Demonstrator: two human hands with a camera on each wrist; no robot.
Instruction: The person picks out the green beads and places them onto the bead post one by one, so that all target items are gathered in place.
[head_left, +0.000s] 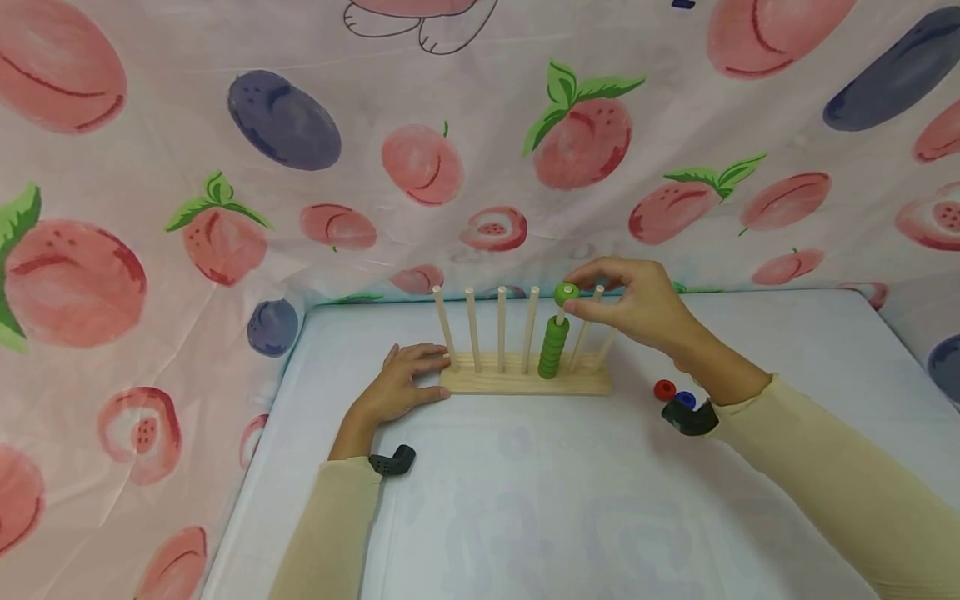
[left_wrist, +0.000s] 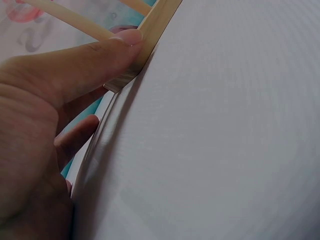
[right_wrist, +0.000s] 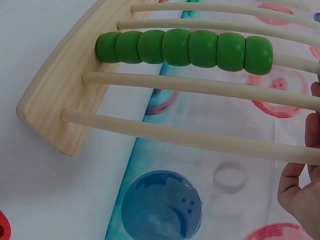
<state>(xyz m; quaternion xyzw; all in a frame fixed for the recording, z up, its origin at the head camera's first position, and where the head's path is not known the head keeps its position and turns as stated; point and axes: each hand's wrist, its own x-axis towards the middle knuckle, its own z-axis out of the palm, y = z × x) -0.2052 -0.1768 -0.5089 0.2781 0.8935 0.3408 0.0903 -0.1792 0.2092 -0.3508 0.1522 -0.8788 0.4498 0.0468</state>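
A wooden peg stand (head_left: 517, 385), a flat base with a row of several upright pegs, rests on the white table. Its left end is held between the thumb and fingers of my left hand (head_left: 405, 385); in the left wrist view the thumb (left_wrist: 107, 55) lies against the base (left_wrist: 152, 37). My right hand (head_left: 648, 307) pinches a green bead (head_left: 562, 298) at the top of the third peg from the right, with the peg tip showing in its hole. Lower on that peg sits a stack of several green beads (right_wrist: 175, 47). The other pegs carry no beads.
On the table to the right of the stand lie a red bead (head_left: 664, 390) and a blue bead (head_left: 686, 400), close to my right wrist. A fruit-patterned cloth (head_left: 360, 275) hangs behind the table's far edge.
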